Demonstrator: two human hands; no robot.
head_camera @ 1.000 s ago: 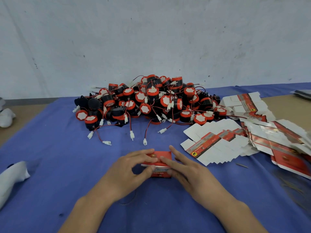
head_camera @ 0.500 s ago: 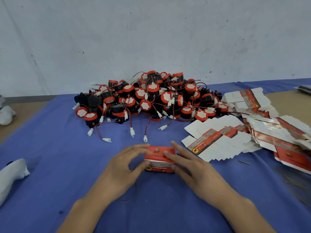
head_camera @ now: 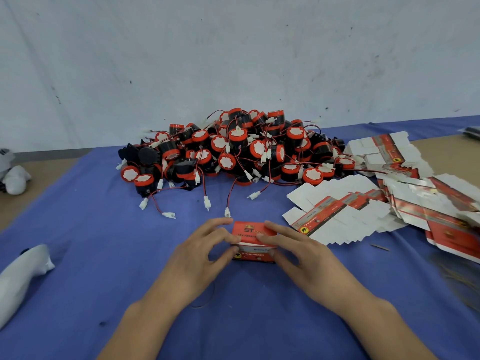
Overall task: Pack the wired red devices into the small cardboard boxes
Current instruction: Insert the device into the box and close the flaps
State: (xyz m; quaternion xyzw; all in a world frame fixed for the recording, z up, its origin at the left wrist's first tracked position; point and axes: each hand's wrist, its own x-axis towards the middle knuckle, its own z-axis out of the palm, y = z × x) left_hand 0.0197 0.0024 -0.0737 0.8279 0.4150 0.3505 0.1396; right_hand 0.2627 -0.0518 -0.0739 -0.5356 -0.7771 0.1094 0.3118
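Box (head_camera: pixel 250 230) squared up since a second ago, left hand (head_camera: pixel 197 253) and right hand (head_camera: pixel 306 253) pinching its ends. Whether it is loaded, cannot tell; pile (head_camera: pixel 246 152) waits at 12 o'clock.

Packing bench: a person's left grip (head_camera: pixel 200 255) and right grip (head_camera: pixel 301 258) hold a small red cardboard box (head_camera: pixel 251 229) from either side, fingers laid over its top and thumbs against its near face. The box sits on a blue cloth (head_camera: pixel 104 229) spread over the tan bench (head_camera: pixel 457 157). Behind it, a heap of red-and-black wired devices (head_camera: pixel 241 154) lies against a pale wall (head_camera: pixel 233 48), thin wires with white plugs (head_camera: pixel 207 203) trailing toward the hands. To the right, flat unfolded cartons (head_camera: pixel 337 216) fan out in overlapping rows, with another stack (head_camera: pixel 389 154) beyond them. A white soft object (head_camera: pixel 18 279) lies at the cloth's left edge.
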